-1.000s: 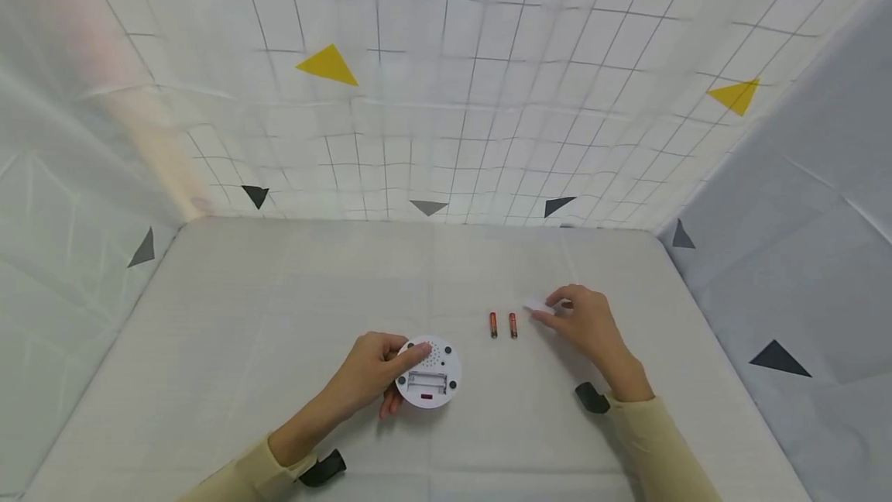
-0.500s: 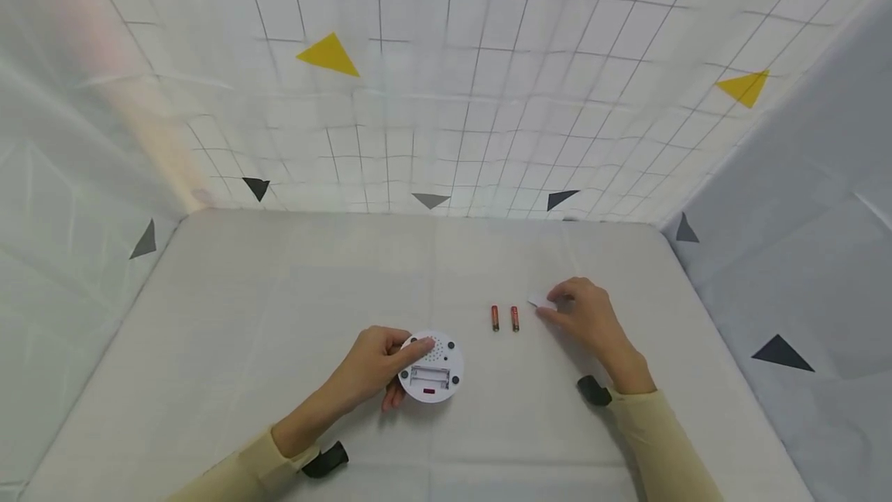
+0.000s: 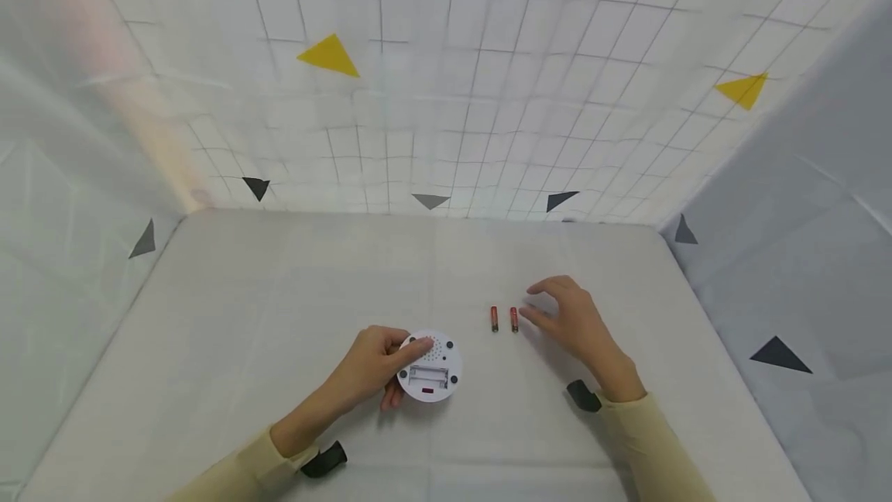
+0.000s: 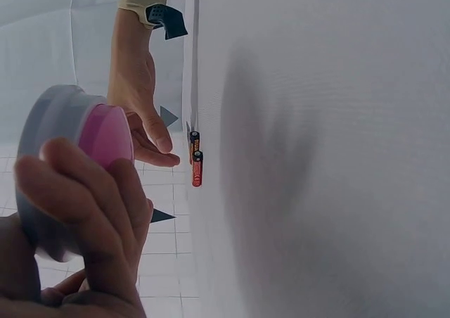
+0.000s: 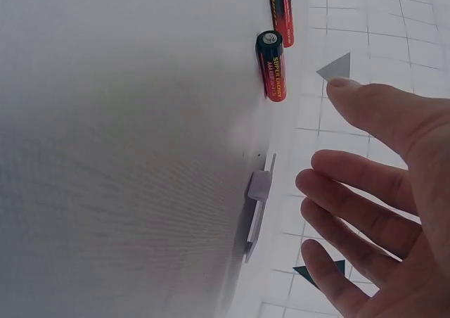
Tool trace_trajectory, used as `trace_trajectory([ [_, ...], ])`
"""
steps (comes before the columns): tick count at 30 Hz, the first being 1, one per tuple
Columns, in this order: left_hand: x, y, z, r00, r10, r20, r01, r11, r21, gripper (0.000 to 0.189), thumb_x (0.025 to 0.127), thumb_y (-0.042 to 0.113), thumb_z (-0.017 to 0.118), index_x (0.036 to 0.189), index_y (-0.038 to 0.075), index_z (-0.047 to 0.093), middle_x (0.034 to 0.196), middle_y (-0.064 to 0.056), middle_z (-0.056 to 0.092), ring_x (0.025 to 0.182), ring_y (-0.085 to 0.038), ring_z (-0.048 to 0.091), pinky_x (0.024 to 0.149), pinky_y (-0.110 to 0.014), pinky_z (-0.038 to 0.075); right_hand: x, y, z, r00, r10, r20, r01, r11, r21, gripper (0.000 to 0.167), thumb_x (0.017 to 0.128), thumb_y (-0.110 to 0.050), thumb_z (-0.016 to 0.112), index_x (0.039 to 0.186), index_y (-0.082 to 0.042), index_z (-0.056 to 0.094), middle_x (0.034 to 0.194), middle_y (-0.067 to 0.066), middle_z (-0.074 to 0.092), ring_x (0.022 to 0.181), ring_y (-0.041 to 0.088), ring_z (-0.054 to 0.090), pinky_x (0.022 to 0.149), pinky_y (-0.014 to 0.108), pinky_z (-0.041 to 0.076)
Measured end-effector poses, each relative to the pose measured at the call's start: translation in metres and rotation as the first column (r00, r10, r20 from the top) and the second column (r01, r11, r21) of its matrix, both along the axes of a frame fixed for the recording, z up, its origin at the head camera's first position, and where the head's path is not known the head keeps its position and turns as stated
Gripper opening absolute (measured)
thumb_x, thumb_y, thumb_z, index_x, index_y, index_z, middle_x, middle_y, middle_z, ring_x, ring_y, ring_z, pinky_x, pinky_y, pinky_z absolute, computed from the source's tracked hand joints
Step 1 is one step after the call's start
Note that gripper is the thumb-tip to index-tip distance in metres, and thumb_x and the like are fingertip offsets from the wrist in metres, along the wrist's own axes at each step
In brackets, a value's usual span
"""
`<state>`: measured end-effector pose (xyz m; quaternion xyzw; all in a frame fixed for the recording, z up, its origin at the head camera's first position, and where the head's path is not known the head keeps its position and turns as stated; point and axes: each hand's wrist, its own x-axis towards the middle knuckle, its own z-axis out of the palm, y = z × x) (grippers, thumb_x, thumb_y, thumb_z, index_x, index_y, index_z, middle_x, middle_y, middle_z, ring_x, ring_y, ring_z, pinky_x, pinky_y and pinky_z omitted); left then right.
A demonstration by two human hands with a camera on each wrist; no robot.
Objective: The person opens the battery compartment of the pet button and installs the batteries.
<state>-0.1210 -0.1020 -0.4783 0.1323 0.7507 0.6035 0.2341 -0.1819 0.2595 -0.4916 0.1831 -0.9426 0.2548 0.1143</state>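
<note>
My left hand (image 3: 376, 362) grips a round white device (image 3: 440, 393) by its left side, thumb across the perforated speaker area. Its underside faces up, showing a vacant battery compartment (image 3: 428, 376), dark feet and a small red patch. In the left wrist view a pink part (image 4: 105, 136) shows on the device's other side. Two red-and-black AAA batteries (image 3: 494, 319) (image 5: 272, 68) lie side by side on the table. My right hand (image 3: 567, 320), fingers parted and holding nothing, hovers just right of the batteries. A small white cover (image 5: 260, 188) with a tab lies on the table near its fingers.
A white cloth covers the table (image 3: 334, 269). White sheet walls enclose it at the back and both sides, the back one (image 3: 418, 115) gridded and marked with triangles. A dark wrist-worn camera (image 3: 324, 459) hangs below each sleeve.
My right hand has let go of the white cover, spread its fingers and shifted left toward the batteries. The left hand keeps holding the device in about the same place.
</note>
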Motion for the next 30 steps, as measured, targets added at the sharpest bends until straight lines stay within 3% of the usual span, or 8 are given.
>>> trace_trajectory([
  [4,-0.001,0.000,0.000,1.000,0.000,-0.010,0.000,1.000,0.002,0.043,0.103,0.049,0.067,0.091,0.008,0.073,0.054,-0.010,0.067,0.035,-0.017,0.057,0.039,-0.045,0.053,0.000,-0.003,0.001,1.000,0.025,-0.004,-0.025,1.000,-0.017,0.032,0.086,-0.017,0.090,0.111,-0.004,0.075,0.116,0.011,0.073,0.115,0.031,0.066,0.098,0.053,0.057],
  [14,-0.005,-0.005,0.000,0.999,-0.017,-0.037,0.017,1.000,0.004,0.043,0.104,0.050,0.065,0.089,0.011,0.072,0.056,-0.013,0.068,0.035,-0.019,0.057,0.039,-0.043,0.052,-0.001,-0.020,-0.004,0.996,0.093,-0.015,-0.093,0.996,-0.009,0.036,0.082,-0.018,0.093,0.111,-0.006,0.076,0.116,0.009,0.073,0.117,0.028,0.064,0.098,0.051,0.057],
  [23,-0.011,-0.005,0.006,0.998,-0.022,-0.062,0.022,1.000,-0.001,0.038,0.103,0.045,0.068,0.091,0.009,0.072,0.064,-0.027,0.069,0.035,-0.021,0.057,0.039,-0.044,0.052,0.000,-0.036,-0.006,0.992,0.125,-0.025,-0.124,0.991,0.043,0.043,0.077,-0.027,0.097,0.109,-0.007,0.077,0.112,0.009,0.072,0.117,0.028,0.060,0.102,0.050,0.052],
  [30,-0.008,-0.005,0.005,0.999,-0.013,-0.053,0.013,1.000,-0.007,0.040,0.103,0.046,0.067,0.090,0.008,0.071,0.059,-0.019,0.069,0.035,-0.019,0.056,0.039,-0.046,0.052,0.002,-0.044,-0.010,0.994,0.111,0.015,-0.112,0.991,0.078,0.042,0.077,-0.027,0.097,0.109,-0.010,0.076,0.110,0.007,0.072,0.115,0.026,0.060,0.101,0.050,0.052],
])
